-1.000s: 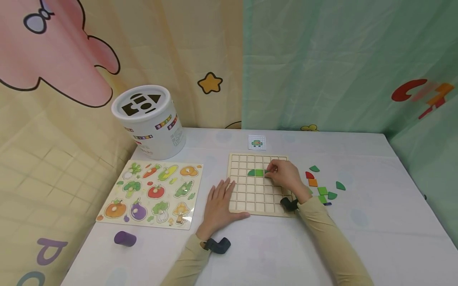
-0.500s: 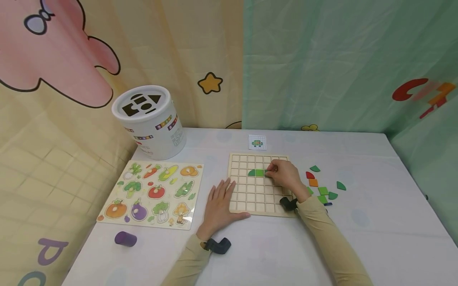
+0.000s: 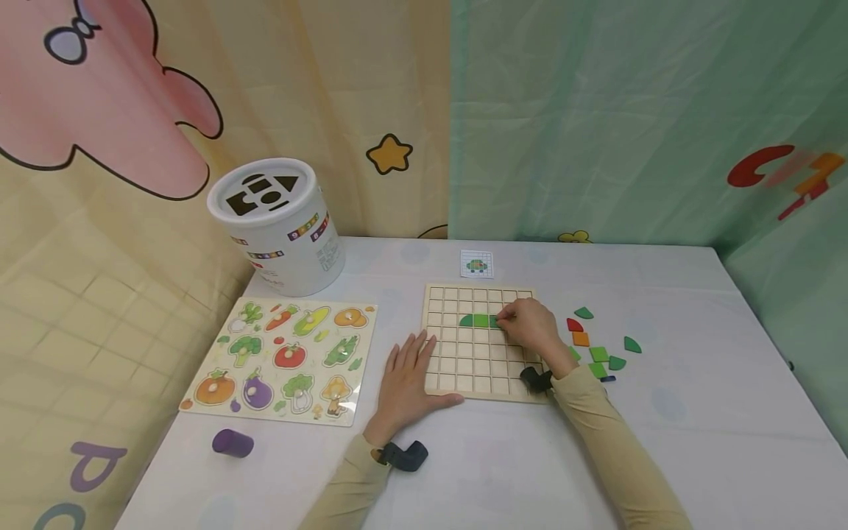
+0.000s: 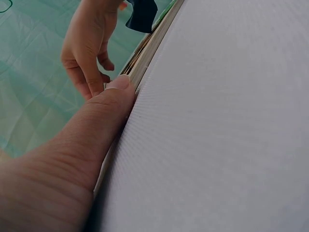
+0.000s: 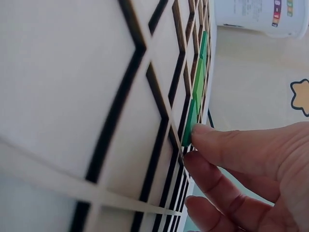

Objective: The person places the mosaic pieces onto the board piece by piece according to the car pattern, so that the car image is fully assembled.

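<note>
A wooden grid board (image 3: 464,366) lies in the middle of the table. In one of its rows sit a dark green quarter-circle tile (image 3: 467,321) and a light green square tile (image 3: 481,320). My right hand (image 3: 532,325) pinches another dark green quarter-circle tile (image 5: 190,123) between thumb and fingertips, right beside the square; its outer end is partly covered by the fingertips. My left hand (image 3: 405,379) rests with spread, straight fingers along the board's left edge, its thumb (image 4: 118,87) against the near edge.
Loose green, red and orange tiles, such as an orange square (image 3: 580,338), lie right of the board. Behind it is a small pattern card (image 3: 477,264). A vegetable puzzle (image 3: 278,361), a white bucket (image 3: 285,243) and a purple cylinder (image 3: 232,443) stand left.
My right fingertips have shifted slightly to the right, and more of the dark green tile beside the square shows. My left hand has stayed in place.
</note>
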The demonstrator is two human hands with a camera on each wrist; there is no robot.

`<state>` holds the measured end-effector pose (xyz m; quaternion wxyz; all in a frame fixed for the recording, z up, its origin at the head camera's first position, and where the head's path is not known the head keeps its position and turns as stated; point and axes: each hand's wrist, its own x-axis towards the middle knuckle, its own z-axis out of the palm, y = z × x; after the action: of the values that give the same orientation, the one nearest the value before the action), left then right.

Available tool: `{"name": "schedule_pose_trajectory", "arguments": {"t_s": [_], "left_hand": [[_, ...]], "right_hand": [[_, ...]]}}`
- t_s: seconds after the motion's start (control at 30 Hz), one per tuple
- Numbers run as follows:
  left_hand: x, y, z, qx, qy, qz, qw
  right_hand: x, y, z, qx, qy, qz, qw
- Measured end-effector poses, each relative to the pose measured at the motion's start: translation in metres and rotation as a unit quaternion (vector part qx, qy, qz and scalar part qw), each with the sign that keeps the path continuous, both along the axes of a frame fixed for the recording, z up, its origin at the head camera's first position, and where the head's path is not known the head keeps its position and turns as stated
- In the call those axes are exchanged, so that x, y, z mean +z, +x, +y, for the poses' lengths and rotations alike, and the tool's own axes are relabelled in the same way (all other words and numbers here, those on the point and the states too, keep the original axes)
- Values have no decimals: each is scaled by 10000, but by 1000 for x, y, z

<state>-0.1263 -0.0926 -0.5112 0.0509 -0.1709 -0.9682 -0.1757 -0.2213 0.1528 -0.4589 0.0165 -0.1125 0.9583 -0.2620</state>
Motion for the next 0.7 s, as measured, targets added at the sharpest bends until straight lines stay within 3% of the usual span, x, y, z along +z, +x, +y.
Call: {"name": "schedule_pose_trajectory", "arguments": {"t_s": [0.37,0.53,0.7], "left_hand": [[3,1,0,-30,59,147,9999],[3,0,0,-25,68,180,9998],[-1,-1,0,-7,-9,72,10000]], "right_hand": [[4,3,9,506,-53,-228,9984],[3,9,18,1018,-86,-130,9947],[1,19,34,1010,-244,112,9945]]}}
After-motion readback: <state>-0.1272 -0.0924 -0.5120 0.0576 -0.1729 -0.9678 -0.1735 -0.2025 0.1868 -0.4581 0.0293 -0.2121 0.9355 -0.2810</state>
